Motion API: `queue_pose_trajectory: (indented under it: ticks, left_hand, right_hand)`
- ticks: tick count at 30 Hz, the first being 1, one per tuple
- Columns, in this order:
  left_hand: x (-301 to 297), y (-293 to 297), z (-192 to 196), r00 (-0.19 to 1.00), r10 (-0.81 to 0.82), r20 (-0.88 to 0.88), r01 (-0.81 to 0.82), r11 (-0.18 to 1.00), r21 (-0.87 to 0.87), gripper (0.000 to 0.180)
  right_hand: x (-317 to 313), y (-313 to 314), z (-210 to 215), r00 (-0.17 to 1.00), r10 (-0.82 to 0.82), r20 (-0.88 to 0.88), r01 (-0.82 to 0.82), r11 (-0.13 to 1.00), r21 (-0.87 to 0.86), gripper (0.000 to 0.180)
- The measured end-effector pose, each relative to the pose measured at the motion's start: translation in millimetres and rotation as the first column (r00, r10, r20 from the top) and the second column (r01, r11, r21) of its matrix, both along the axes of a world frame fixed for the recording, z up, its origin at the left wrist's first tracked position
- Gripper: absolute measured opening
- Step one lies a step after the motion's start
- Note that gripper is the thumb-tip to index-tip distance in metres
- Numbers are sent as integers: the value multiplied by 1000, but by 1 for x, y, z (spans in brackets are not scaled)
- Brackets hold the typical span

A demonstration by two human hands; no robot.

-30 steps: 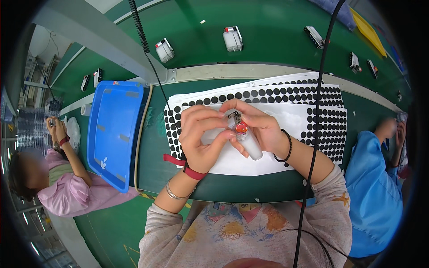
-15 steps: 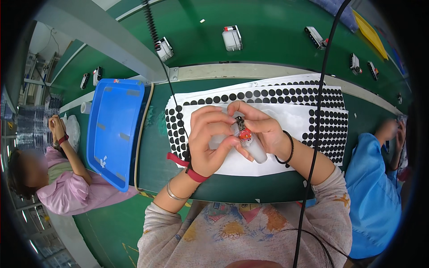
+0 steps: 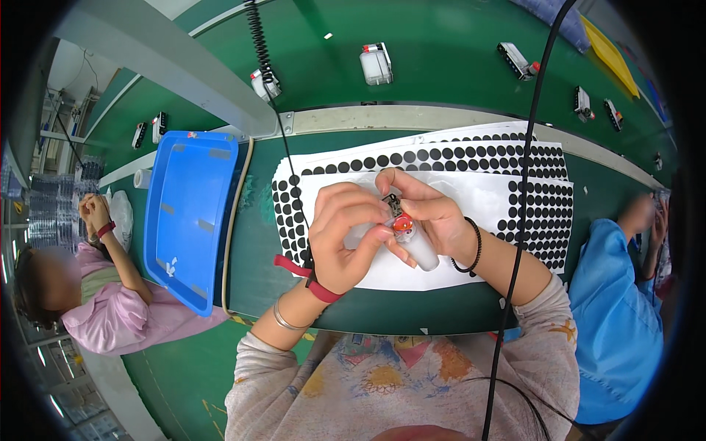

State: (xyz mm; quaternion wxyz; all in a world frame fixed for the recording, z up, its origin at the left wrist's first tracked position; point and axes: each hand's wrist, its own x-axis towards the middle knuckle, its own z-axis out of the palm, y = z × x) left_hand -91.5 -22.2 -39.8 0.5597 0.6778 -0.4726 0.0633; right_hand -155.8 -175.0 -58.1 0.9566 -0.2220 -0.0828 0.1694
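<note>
Both my hands meet over white sheets of black round stickers on the green bench. My left hand and my right hand together grip a small translucent white device with a red part and a dark metal end. The fingertips of both hands pinch at its top end. A red band circles my left wrist, and a black band my right.
A blue plastic tray lies to the left. Small white devices sit on the green conveyor beyond. A black cable hangs across my right arm. One person in pink sits left, and one in blue sits right.
My hands have shifted slightly on the device, fingertips working at its top end. The view has moved a little.
</note>
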Motion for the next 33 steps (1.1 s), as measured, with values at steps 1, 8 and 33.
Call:
queue_pose_trajectory:
  ticks: [1,8,33]
  left_hand:
    - [0,0,1,1000,3,6,-3,1000,15,16]
    - [4,1,3,995,52,83,-54,998,29,15]
    - [3,4,0,999,-22,-50,25,999,46,26]
  right_hand:
    - [0,0,-1,1000,-7,11,7,1000,-2,25]
    - [2,0,-1,999,-34,13,35,997,-62,24]
    - [5,-1,1,993,-111,-29,104,977,-185,30]
